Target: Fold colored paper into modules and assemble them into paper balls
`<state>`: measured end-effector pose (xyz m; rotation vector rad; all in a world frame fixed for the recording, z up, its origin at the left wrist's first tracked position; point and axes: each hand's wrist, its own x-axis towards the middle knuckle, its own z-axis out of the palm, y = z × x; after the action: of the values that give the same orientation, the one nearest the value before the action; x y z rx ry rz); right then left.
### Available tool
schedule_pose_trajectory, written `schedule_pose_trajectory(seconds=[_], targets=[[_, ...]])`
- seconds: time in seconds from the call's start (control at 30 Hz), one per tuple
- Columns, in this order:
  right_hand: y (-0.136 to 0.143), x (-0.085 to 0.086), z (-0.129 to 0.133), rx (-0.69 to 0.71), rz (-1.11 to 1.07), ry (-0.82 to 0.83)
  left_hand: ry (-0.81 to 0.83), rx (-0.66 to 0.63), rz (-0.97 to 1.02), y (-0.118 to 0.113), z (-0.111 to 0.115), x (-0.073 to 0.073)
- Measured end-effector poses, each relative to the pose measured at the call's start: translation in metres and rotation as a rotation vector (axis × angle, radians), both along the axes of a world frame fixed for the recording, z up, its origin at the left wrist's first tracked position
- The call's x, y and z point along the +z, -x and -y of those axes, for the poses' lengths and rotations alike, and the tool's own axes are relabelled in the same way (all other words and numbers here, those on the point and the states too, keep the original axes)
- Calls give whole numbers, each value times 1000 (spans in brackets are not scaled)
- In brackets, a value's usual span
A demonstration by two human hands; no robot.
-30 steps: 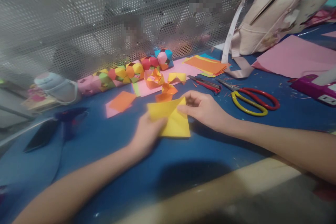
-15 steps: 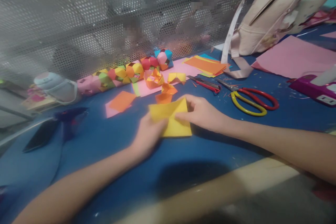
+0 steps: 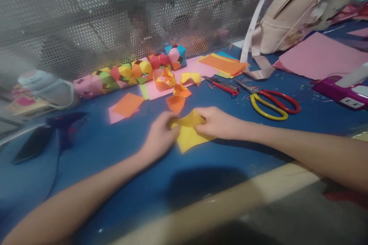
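A creased sheet of yellow paper (image 3: pixel 188 138) is held between both hands just above the blue table (image 3: pixel 120 168). My left hand (image 3: pixel 162 132) pinches its left side, thumb on the near face. On the opposite side, my right hand (image 3: pixel 215 122) grips the paper with the thumb on top and fingers behind. One corner of the sheet points down toward me, and its upper part is bent up. Just beyond it lie folded orange paper pieces (image 3: pixel 176 103) and a folded yellow piece (image 3: pixel 191 78).
A row of colourful folded-paper balls (image 3: pixel 142 71) lines the metal mesh (image 3: pixel 97 19). Scissors (image 3: pixel 268 103) and a red cutter (image 3: pixel 227 86) lie to the right, near a purple tool (image 3: pixel 342 93), pink paper (image 3: pixel 319 57) and a bag (image 3: pixel 287 19). At left is a dark glue gun (image 3: pixel 66 122).
The yellow paper has turned from roughly square-on to corner-down and bends more between my hands. Both hands have shifted their grip on it. The whole view has moved slightly.
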<state>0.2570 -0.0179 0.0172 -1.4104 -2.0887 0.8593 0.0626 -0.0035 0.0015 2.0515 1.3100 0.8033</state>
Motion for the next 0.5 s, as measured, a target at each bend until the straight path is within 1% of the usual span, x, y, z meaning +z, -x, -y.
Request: schedule_pose_trajectory(seconds=[0.07,0.2,0.37,0.5], targets=[[1,-2,2,18,68,-57,-42,-32,-62,1,-2,-1],[2,-6,4,43,118,-129,-104,-73,-126,2,-4,-3],[1,-14,5,173,175,-285,-87,-69,-125,1,-4,-4],[2,-18,5,233,265,-431,-71,-61,-118,1,-4,-4]])
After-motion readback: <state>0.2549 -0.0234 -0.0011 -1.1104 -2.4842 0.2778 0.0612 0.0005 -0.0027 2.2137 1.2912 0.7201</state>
